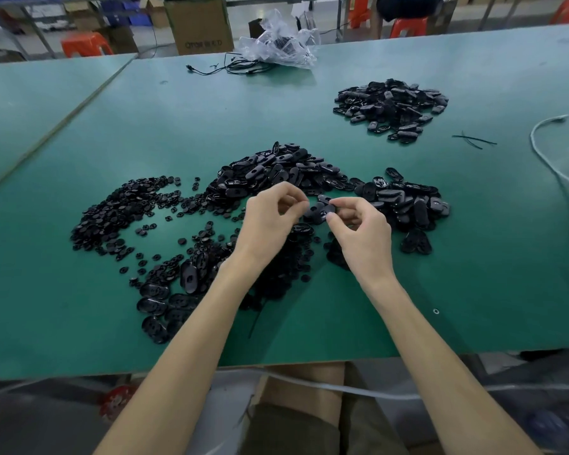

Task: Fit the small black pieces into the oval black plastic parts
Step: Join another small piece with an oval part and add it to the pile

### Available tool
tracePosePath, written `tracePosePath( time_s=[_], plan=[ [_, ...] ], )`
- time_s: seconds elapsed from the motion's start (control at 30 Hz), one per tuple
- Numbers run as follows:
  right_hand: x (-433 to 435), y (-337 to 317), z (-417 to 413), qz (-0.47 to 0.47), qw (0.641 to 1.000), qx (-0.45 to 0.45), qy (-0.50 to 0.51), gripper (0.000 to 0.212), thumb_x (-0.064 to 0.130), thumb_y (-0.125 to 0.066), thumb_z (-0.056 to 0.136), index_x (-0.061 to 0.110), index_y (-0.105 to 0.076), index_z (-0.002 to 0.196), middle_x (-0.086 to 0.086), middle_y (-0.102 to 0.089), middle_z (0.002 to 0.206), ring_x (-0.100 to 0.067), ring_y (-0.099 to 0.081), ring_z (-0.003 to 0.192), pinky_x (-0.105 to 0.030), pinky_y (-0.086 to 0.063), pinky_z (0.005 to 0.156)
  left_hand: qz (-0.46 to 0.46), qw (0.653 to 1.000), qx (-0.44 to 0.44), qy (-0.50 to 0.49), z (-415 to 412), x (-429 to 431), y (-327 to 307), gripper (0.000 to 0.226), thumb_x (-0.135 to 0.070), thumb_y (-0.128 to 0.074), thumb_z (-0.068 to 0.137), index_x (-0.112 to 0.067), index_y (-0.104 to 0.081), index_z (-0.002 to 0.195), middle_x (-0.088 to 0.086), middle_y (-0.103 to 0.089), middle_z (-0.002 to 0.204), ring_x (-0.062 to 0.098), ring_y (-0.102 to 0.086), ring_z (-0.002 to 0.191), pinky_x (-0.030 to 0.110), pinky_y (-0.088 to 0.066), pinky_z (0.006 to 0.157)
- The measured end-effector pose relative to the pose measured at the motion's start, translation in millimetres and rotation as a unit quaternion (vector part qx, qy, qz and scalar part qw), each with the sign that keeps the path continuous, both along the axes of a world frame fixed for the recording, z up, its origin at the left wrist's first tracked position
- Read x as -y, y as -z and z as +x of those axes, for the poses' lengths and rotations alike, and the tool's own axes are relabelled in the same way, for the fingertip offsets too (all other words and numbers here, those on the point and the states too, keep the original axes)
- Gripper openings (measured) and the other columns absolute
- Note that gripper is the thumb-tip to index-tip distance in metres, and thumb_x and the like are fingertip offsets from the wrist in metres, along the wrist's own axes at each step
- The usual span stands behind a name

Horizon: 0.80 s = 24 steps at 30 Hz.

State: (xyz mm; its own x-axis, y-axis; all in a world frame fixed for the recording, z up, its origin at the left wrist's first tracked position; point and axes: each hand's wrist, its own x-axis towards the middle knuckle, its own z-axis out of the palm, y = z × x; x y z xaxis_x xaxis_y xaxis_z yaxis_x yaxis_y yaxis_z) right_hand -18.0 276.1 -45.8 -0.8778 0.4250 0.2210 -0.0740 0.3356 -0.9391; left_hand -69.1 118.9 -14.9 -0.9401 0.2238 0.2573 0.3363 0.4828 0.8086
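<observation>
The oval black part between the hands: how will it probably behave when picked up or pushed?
Probably stiff: the oval black part keeps its shape pinched by the right hand. Likely light, since fingertips alone hold it. Being flat, it should slide rather than roll, as those in the pile lie mostly flat.

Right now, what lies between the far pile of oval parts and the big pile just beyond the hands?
Nothing lies there. In the head view, only bare green table separates the far pile from the big pile.
</observation>
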Motion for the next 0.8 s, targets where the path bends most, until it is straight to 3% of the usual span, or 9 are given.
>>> tracePosePath(
  time_s=[0.17,0.33,0.8],
  plan=[
    [-0.4,-0.3,0.4,-0.010,1.000,0.001,0.001,0.016,0.019,-0.074,0.095,0.022,-0.073,0.111,0.013,-0.072,0.090,0.006,-0.065,0.082,-0.010,-0.050,0.073,0.024,0.999,-0.035,0.013,1.9,-7.1,13.6,0.008,-0.015,-0.077,0.092,-0.020,-0.074,0.097,-0.013,-0.074,0.089,0.001,-0.067,0.086,0.008,-0.043,0.074],
    [1.5,-1.0,1.1,-0.015,1.000,-0.004,-0.003,0.014,0.019,-0.074,0.095,0.023,-0.072,0.108,0.014,-0.072,0.089,0.006,-0.066,0.083,-0.009,-0.049,0.072,0.104,0.994,-0.020,0.006,1.9,6.0,11.2,0.016,-0.012,-0.082,0.087,-0.018,-0.074,0.100,-0.012,-0.076,0.093,0.005,-0.071,0.085,0.027,-0.056,0.078],
    [0.2,-1.4,2.2,-0.029,0.999,-0.011,-0.010,0.015,0.020,-0.077,0.093,0.023,-0.072,0.107,0.011,-0.073,0.090,0.004,-0.067,0.086,-0.011,-0.050,0.072,0.133,0.991,0.006,0.007,6.4,4.3,13.2,0.013,-0.018,-0.083,0.087,-0.020,-0.076,0.098,-0.008,-0.077,0.092,0.016,-0.070,0.079,0.037,-0.059,0.077]
  ],
)
